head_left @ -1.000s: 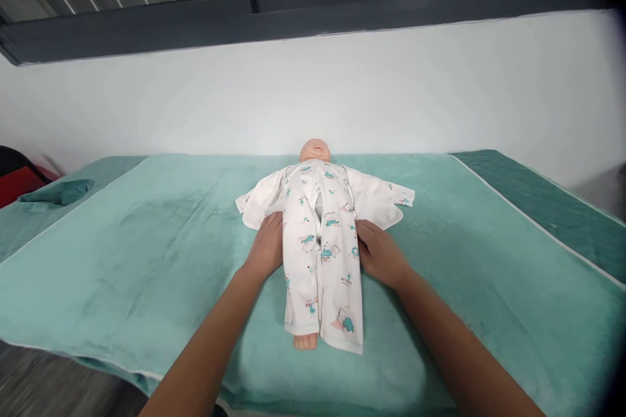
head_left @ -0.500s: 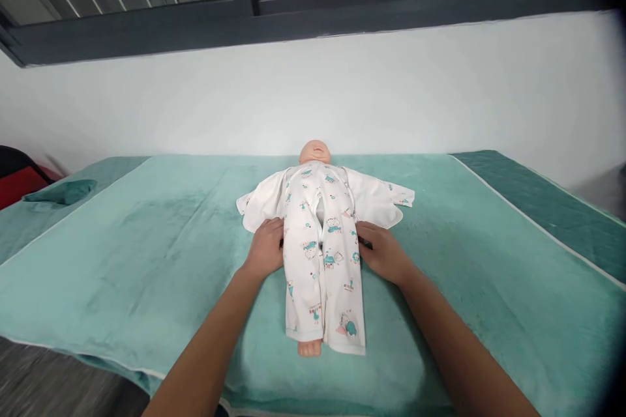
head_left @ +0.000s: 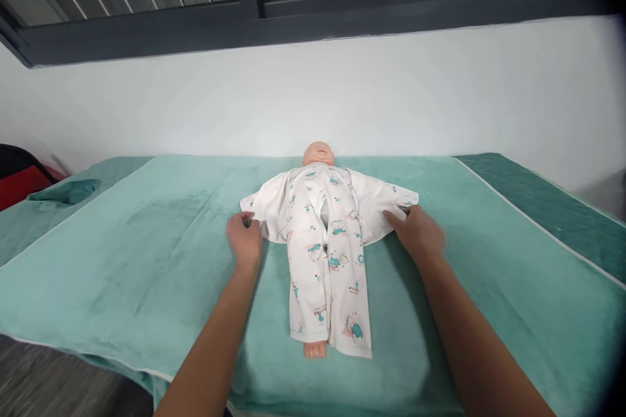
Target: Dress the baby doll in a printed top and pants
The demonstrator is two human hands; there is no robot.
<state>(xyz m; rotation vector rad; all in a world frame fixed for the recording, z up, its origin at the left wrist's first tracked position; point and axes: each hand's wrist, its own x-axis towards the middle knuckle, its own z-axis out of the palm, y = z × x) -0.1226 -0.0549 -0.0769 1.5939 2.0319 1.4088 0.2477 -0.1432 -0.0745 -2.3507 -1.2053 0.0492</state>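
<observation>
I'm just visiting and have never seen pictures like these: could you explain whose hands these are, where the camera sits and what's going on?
No machine shows here: these are a person's own bare hands. The camera is worn on that person's head, looking forward and down, so both arms reach in from the bottom. On a green cover lies a doll, face up, its head toward the wall. It is dressed in a white top and printed trousers; one foot peeks out. The left hand and right hand each pinch the top's edge, one at either side.
</observation>
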